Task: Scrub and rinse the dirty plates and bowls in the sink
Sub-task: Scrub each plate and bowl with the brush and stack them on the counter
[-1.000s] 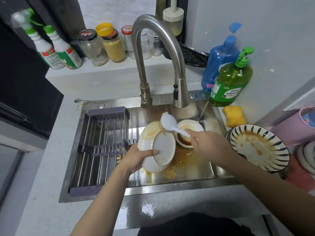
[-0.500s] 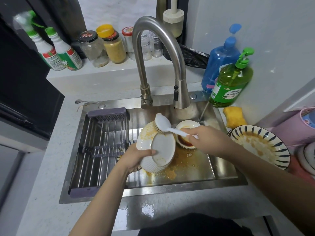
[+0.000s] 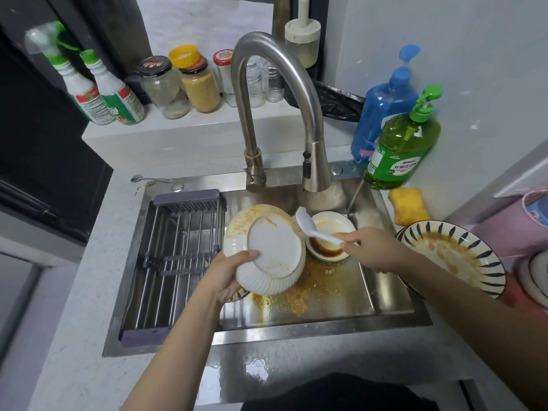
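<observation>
My left hand [image 3: 226,272] grips a white ribbed plate [image 3: 274,250] tilted up over the steel sink [image 3: 394,317], underside facing me, orange sauce on its rim. My right hand [image 3: 370,247] holds a white dish brush [image 3: 308,225] by the handle, its head against the plate's upper right edge. Behind the brush a small white bowl [image 3: 329,241] with brown sauce sits in the basin. A blue-striped plate [image 3: 450,256] smeared with orange sauce rests on the sink's right rim. Orange residue [image 3: 296,298] covers the basin floor.
A curved steel faucet [image 3: 308,143] arches over the basin; no water runs. A purple drying rack [image 3: 175,262] fills the sink's left half. Green soap bottle [image 3: 400,149], blue bottle [image 3: 385,105] and yellow sponge [image 3: 409,206] stand at right. Jars and spray bottles line the back ledge.
The brush head has swung from the plate's top left round to its upper right edge. The left hand keeps the plate tilted in nearly the same place.
</observation>
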`<state>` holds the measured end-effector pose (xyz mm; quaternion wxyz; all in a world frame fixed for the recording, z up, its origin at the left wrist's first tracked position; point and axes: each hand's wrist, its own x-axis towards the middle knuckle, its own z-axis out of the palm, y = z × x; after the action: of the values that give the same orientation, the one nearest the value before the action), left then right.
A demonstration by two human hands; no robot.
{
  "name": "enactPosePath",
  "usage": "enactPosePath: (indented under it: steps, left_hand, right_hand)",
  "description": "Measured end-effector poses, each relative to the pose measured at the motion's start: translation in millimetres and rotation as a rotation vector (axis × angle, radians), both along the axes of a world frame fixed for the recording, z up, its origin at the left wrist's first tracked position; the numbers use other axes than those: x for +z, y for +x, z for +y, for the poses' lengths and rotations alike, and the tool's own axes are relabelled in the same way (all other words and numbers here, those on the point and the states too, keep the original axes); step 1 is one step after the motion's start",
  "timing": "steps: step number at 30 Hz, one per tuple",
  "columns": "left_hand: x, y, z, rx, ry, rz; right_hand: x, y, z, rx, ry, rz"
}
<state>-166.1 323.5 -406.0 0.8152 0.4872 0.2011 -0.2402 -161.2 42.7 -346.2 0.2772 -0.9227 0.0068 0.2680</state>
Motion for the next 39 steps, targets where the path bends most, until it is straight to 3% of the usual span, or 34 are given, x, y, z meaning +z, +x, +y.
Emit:
enactPosePath:
  steps: [2,7,12,18,23,26,31,35,39]
  left_hand:
    - [0.0,-1.8,3.7,0.032,-0.027,0.017]
    - [4.1,-0.8,-1.5,0.091,-0.095,0.041]
    - [8.5,5.2,-0.9,0.246,-0.143,0.068]
    - [13.0,6.4,-8.5,0.279,-0.189,0.117]
    - [10.0,9.5,-7.7,0.333,-0.175,0.142]
    - [5.2,9.9,-12.2,0.359,-0.206,0.156]
    - [3.0,13.7,-20.7,0.400,-0.219,0.168]
    - [-0.2,11.8,-26.6,0.452,-0.257,0.194]
    - [-1.2,13.3,-26.1,0.448,-0.234,0.205]
  right_hand:
    - [3.4,-3.0,-3.4,0.027,-0.003,0.055]
    - [-0.5,3.7,-7.0,0.031,-0.028,-0.086]
    - [7.3,-31.9,-2.4,0.271,-0.123,-0.056]
    - [-2.1,-28.5,2.8,0.110,-0.218,-0.264]
    - [6.0,-49.4,15.9,0.287,-0.215,-0.343]
    - [3.3,-35.6,11.3,0.204,-0.335,-0.351]
    - [6.5,-60.0,34.9,0.304,-0.216,-0.381]
    - [2.7,-38.1,25.0,0.199,-0.384,-0.343]
    - [12.4,-61.0,42.6,0.334,-0.288,-0.397]
